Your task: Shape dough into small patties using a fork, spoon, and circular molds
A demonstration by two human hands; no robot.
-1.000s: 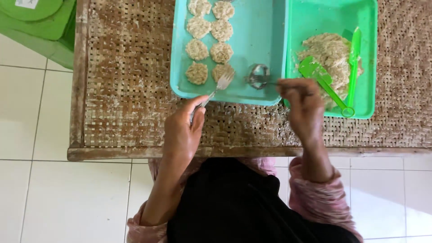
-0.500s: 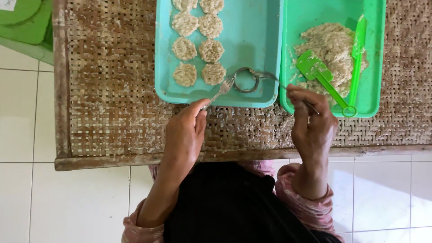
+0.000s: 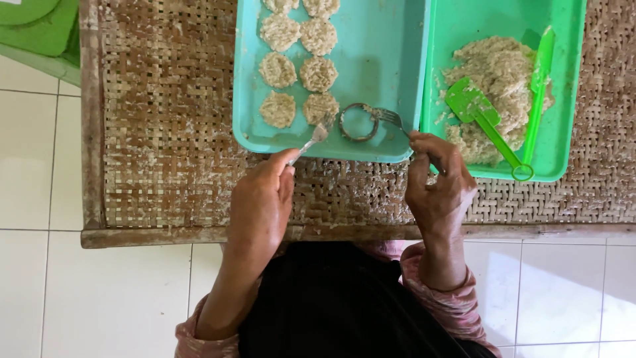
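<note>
While the left hand [image 3: 260,199] pinches a fork [image 3: 317,136] against the nearest patty [image 3: 320,107], the right hand [image 3: 437,189] pinches a second fork [image 3: 392,119] at the ring mould [image 3: 358,122] — steadying it on the teal tray [image 3: 384,59].

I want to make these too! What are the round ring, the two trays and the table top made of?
The small round ring mould looks like metal: grey and shiny. The teal rectangular tray and the bright green rectangular tray look like plastic: smooth, even colour, rounded rims. The brown table top looks like woven cane or bamboo strips, matte, in a wooden frame.
</note>
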